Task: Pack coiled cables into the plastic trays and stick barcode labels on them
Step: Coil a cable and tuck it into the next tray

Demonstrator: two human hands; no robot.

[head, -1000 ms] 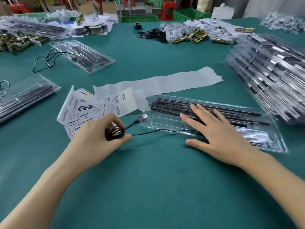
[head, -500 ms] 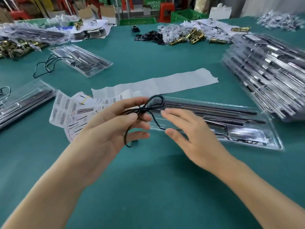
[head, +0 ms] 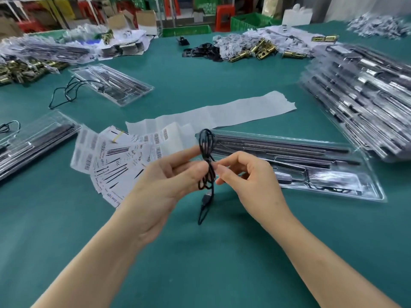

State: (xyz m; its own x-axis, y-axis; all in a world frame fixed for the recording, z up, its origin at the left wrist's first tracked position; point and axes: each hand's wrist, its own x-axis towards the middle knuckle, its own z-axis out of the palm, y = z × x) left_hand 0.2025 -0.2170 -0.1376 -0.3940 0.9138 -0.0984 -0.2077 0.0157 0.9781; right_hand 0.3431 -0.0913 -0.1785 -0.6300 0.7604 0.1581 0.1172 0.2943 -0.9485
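While left hand [head: 164, 185] and right hand [head: 251, 176] pinch the coiled cable [head: 205, 141], clear tray [head: 375, 190] holds black rods [head: 278, 148]

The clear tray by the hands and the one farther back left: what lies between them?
A long white paper strip lies on the green table between the near tray and the far tray, seen in the head view.

Bright even light, soft shadows, blurred wide-angle edges
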